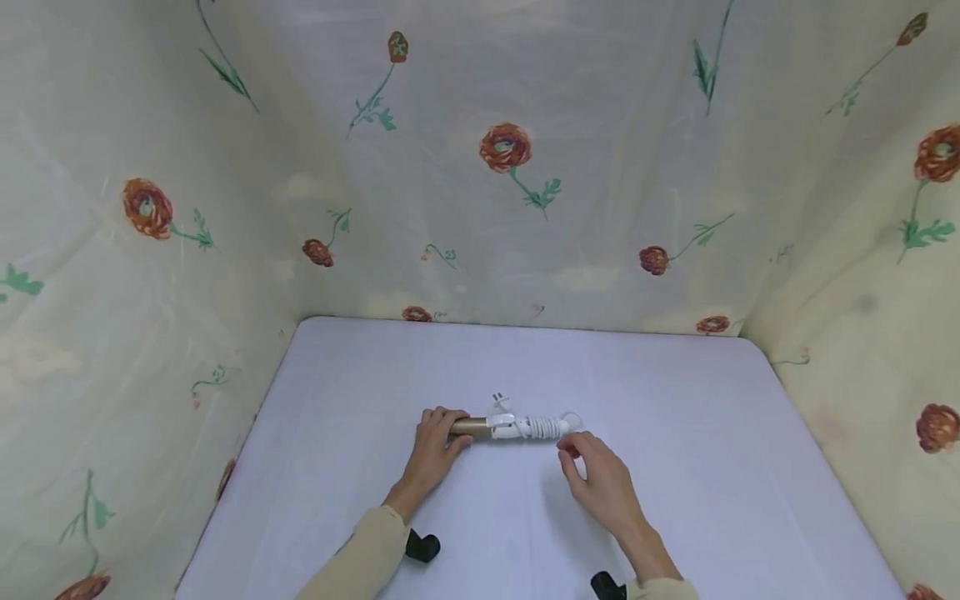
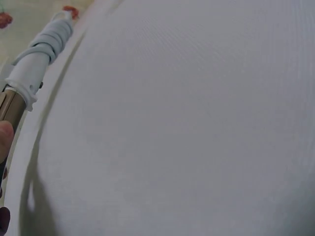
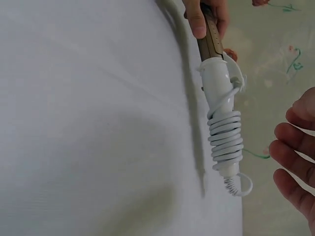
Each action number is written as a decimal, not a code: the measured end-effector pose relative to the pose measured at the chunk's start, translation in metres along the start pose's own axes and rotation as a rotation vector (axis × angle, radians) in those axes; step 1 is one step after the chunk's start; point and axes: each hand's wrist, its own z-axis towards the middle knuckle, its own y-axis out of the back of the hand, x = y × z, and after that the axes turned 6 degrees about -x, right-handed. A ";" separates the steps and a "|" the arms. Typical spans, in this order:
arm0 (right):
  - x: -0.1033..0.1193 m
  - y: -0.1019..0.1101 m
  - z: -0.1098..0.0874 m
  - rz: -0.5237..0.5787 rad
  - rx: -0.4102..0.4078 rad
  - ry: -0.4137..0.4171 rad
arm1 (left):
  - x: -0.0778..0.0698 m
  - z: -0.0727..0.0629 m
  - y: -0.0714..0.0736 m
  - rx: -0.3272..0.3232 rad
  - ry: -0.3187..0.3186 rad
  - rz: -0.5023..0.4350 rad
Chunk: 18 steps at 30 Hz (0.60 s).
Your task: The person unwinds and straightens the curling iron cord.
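A curling iron (image 1: 517, 427) with a white handle and a brown-gold barrel lies crosswise in front of me. Its white cord (image 3: 225, 140) is wound in several turns round the handle, and the two-pin plug (image 1: 498, 402) sticks out on the far side. My left hand (image 1: 431, 450) grips the barrel, thumb on the near side and fingers over the far side. Just off the cord end hovers my right hand (image 1: 600, 479), fingers loosely bent and holding nothing. In the left wrist view, only bits of the left hand's fingers (image 2: 5, 140) show.
A white-covered table (image 1: 480, 367) with rounded far corners spreads beneath the hands. Flower-printed curtains (image 1: 585, 167) hang behind it and on both sides. Black camera mounts (image 1: 422, 547) sit at both wrists.
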 end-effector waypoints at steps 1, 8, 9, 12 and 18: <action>0.001 0.001 0.005 0.005 0.002 0.032 | -0.001 0.000 0.002 -0.006 -0.002 0.003; 0.009 0.010 0.052 0.085 0.169 0.435 | -0.007 0.005 0.015 -0.039 -0.032 0.006; 0.010 0.011 0.059 0.075 0.199 0.491 | -0.008 0.006 0.016 -0.033 -0.034 0.005; 0.011 0.013 0.079 0.011 0.283 0.598 | -0.011 0.006 0.018 -0.023 -0.048 0.010; 0.021 0.012 0.109 -0.128 0.445 0.736 | -0.019 0.003 0.019 -0.016 -0.054 -0.013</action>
